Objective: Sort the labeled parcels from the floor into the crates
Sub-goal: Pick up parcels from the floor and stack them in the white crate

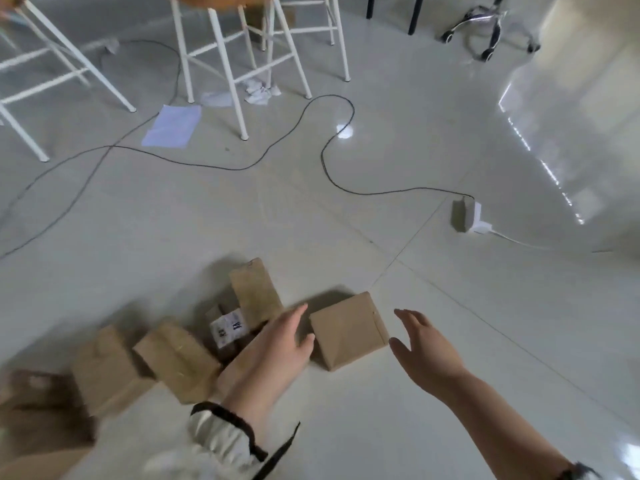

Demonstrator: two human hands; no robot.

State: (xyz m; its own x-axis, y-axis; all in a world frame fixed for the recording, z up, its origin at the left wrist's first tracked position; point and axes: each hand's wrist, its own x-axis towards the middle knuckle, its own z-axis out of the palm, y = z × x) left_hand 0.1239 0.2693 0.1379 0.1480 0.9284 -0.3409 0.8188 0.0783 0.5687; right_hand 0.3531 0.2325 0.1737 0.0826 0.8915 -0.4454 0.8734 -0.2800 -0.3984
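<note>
— Where is the brown parcel (348, 329)?
— Flat on the floor (346, 220), between the two hands.
— Is it held?
— No. The left hand (280, 341) is spread flat, with its thumb at the parcel's left edge. The right hand (424, 344) hangs relaxed, fingers straight, just beside the right edge and apart from it.
— And further out?
— To the left lie more parcels, including a labelled parcel (227, 329). Beyond them a black cable (325, 157) winds towards white stools (225, 64).
</note>
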